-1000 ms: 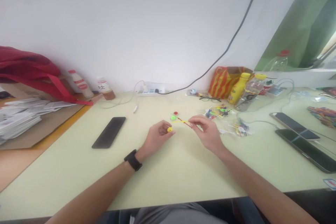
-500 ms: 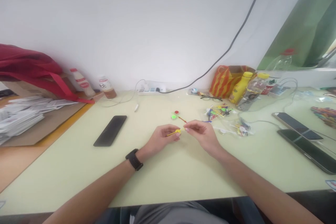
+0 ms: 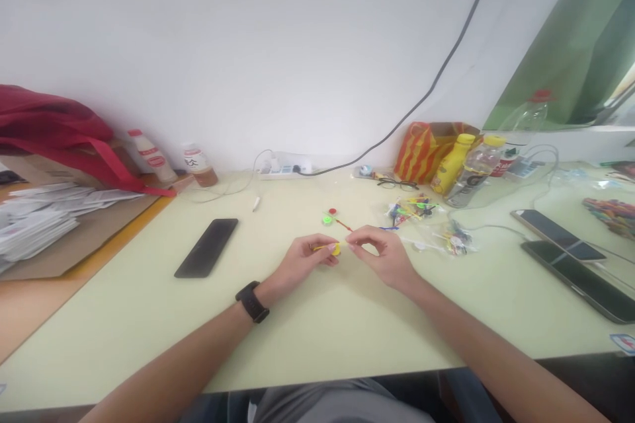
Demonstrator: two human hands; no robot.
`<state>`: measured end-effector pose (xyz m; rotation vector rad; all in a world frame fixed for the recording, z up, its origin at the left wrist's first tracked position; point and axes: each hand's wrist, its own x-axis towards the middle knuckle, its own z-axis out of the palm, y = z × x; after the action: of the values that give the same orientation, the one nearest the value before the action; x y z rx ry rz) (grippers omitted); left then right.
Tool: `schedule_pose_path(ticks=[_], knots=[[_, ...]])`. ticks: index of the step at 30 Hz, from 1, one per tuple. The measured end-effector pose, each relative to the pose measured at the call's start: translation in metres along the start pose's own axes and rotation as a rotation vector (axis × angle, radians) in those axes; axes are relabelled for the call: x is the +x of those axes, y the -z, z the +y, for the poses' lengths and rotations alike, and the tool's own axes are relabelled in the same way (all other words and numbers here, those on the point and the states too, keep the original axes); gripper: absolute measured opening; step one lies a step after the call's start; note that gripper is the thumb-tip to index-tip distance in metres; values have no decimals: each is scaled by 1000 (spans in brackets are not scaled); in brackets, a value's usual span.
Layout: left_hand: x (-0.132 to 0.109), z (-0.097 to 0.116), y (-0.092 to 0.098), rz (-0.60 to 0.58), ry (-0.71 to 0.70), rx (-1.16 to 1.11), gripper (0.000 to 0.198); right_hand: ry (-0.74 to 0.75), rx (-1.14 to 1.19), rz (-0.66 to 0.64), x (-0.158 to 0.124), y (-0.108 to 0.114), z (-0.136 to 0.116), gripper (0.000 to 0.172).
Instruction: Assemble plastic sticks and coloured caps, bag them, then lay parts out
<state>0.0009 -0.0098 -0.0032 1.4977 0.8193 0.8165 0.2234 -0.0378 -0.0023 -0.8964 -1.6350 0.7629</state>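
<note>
My left hand (image 3: 311, 256) is closed around a small yellow plastic piece (image 3: 336, 249), which has a round disc and a thin stem. The left thumb lies over part of it. Just to its right, my right hand (image 3: 381, 252) pinches with thumb and index finger; what it holds is too small to make out. Beyond the fingertips lie a red disc (image 3: 332, 211), a green disc (image 3: 327, 220) and a thin red stick (image 3: 343, 225). A blue stick (image 3: 389, 228) lies behind the right hand.
A heap of coloured plastic pieces (image 3: 411, 208) and a clear bag (image 3: 454, 241) of more lie at right. Phones (image 3: 207, 248) rest on both sides. Bottles (image 3: 452, 164), a striped bag (image 3: 415, 152), glasses (image 3: 397, 184) and a power strip (image 3: 282, 170) stand along the wall.
The left thumb has shifted over the yellow piece, covering more of it. The right hand has barely moved and still pinches close beside it. The view has shifted slightly.
</note>
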Motion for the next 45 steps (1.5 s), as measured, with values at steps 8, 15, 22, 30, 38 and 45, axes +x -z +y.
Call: schedule_pose_path(ticks=[8,15,22,30,38,45], knots=[[1,-4,0,6,-13,19,34,-141,136,10,1,-1,3,18],[-1,-4,0,-18,-18,10,38,-82,87,-43,1,0,4,13],[-3,-6,-5,41,-178,168,29,39,-133,-88,-1,-1,3,11],[-8,-8,0,135,-501,613,21,-235,-1,-129,1,3,4,16],[-8,-9,4,109,-554,704,15,-309,152,-131,2,4,4,22],[-9,-4,5,51,-562,699,12,-324,162,-136,2,3,5,22]])
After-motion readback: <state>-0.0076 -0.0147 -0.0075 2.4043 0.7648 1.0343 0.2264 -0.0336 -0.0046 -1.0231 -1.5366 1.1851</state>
